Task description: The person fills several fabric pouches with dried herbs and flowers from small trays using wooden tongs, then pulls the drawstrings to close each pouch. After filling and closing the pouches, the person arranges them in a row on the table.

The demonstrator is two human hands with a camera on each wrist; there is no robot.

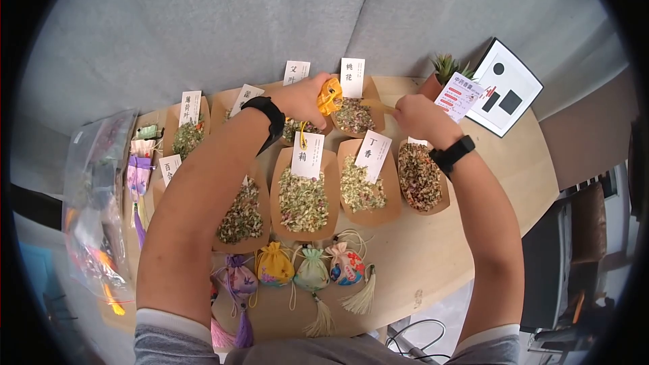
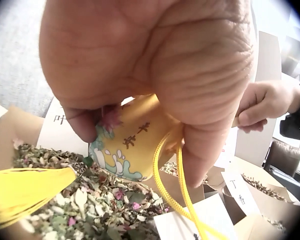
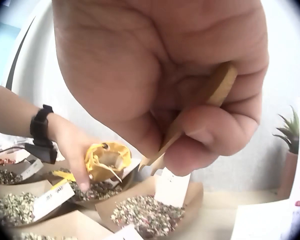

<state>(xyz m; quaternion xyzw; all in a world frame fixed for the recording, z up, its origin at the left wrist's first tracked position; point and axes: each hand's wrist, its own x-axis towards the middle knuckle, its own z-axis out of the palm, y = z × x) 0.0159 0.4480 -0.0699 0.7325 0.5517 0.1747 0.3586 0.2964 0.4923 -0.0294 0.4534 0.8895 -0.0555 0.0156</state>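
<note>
My left hand [image 1: 307,100] grips a yellow drawstring pouch [image 1: 329,96] over the back trays of dried petals. In the left wrist view, the thumb and fingers pinch the printed fabric [image 2: 132,137], with a yellow cord [image 2: 165,170] and a yellow tassel [image 2: 32,190] hanging from it. The pouch's mouth gapes in the right wrist view. To its right, my right hand [image 1: 426,120] holds a slim wooden spoon [image 3: 222,82] by the handle, fingers curled round it. Its far end is mostly hidden by the fingers. Below lies a paper tray of petals [image 3: 150,215].
More trays of herbs [image 1: 304,196] with white name cards stand in two rows. Several finished sachets [image 1: 275,267] lie along the front. A plastic bag [image 1: 98,209] sits at left. A potted plant [image 1: 446,67], a leaflet [image 1: 460,94] and a framed board [image 1: 507,88] stand at back right.
</note>
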